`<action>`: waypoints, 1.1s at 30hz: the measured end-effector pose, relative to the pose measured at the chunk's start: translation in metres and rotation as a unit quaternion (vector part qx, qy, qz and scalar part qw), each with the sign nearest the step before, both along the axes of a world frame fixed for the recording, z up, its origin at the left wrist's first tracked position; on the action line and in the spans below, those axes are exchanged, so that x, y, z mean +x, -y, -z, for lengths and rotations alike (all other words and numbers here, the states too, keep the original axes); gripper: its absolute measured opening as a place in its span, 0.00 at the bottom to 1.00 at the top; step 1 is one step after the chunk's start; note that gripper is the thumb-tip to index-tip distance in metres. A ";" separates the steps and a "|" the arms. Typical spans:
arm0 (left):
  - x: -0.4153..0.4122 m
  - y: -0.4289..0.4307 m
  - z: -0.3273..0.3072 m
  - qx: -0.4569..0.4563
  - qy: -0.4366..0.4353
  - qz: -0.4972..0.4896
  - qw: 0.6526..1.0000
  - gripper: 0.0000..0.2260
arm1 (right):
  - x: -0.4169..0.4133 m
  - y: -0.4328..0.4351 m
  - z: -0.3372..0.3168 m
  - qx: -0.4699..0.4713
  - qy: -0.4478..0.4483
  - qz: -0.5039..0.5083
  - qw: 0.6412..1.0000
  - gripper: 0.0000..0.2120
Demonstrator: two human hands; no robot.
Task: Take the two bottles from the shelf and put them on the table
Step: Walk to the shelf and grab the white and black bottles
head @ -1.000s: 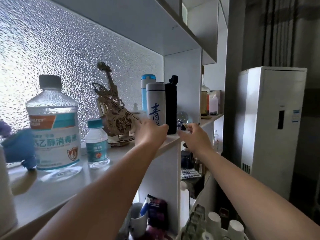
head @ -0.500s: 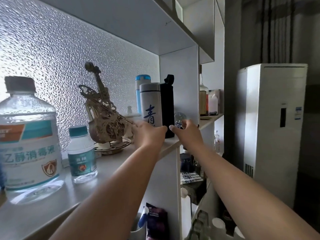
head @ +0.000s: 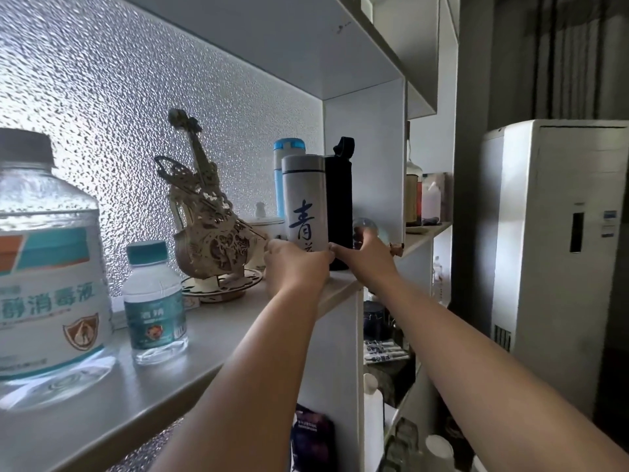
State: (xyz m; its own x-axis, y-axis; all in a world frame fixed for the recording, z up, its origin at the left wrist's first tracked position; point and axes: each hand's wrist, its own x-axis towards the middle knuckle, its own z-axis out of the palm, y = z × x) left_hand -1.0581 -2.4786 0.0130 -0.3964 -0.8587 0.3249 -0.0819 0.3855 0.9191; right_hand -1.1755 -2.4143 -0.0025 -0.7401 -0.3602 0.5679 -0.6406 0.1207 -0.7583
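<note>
Stood tall at the right: white air conditioner (head: 558, 253), well apart from the shelf (head: 163, 379). Held, along that shelf from left to right: large clear disinfectant bottle (head: 44, 264), small clear bottle (head: 155, 304), wooden violin model (head: 207, 219), then the silver flask (head: 304, 202) and black bottle (head: 340, 199), upright and touching side by side, with a blue-capped bottle (head: 284, 175) behind them. Wrapped around the base of the silver flask: left hand (head: 296, 264), fingers curled against it. Reached to the foot of the black bottle: right hand (head: 367, 257), thumb touching; cannot tell whether closed on it. Sat just beside that hand: small glass ball (head: 366, 224).
</note>
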 end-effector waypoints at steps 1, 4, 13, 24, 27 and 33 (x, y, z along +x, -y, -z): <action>0.000 0.000 0.000 0.000 0.004 0.000 1.000 0.33 | -0.001 0.001 0.000 -0.003 0.002 -0.007 1.000 0.37; 0.000 0.000 0.000 -0.004 0.012 -0.003 1.000 0.33 | -0.005 0.003 -0.004 -0.015 0.016 -0.026 0.999 0.38; -0.002 -0.006 -0.003 -0.019 0.100 -0.032 0.994 0.41 | -0.012 0.010 -0.002 -0.017 0.042 -0.037 0.998 0.36; -0.001 -0.009 -0.005 -0.024 0.103 -0.045 0.993 0.39 | -0.017 0.016 -0.003 -0.004 0.057 -0.031 0.998 0.37; -0.001 -0.008 -0.006 -0.021 0.076 -0.028 0.997 0.37 | -0.017 0.020 -0.004 -0.013 0.067 -0.028 0.997 0.38; -0.001 -0.006 -0.005 -0.024 0.048 -0.016 0.998 0.34 | -0.019 0.023 -0.004 -0.001 0.071 -0.016 0.997 0.35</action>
State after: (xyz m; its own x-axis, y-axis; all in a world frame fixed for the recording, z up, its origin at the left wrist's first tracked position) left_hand -1.0594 -2.4724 0.0178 -0.4000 -0.8559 0.3277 -0.1822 0.4247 0.8868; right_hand -1.1941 -2.4377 0.0015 -0.8017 -0.3835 0.4585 -0.5298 0.1006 -0.8421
